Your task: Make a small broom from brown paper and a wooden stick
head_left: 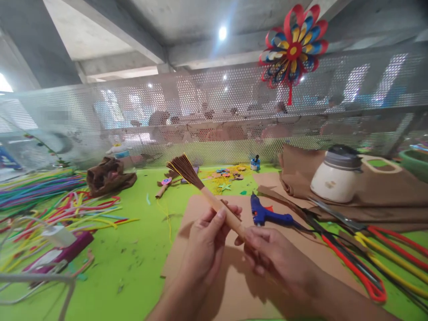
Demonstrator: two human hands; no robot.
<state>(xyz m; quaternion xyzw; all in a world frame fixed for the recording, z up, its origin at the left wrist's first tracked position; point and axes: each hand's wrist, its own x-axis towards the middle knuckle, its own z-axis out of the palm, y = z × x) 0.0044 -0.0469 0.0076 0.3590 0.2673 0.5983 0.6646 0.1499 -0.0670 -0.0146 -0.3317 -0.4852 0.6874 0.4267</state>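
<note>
Round white ceiling lamp [222,33]: glaring
Brown cardboard sheet [240,285]: soft shadows beneath bare hands [207,229]
Green surface [140,249]: bright, blurry toward left edge

Small broom [211,199] in both hands [207,232]

No writing, brand, number or sign is legible.

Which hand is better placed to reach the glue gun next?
Probably the right hand: it is nearer the glue gun, while the left hand grips the brown bundle farther up.
</note>
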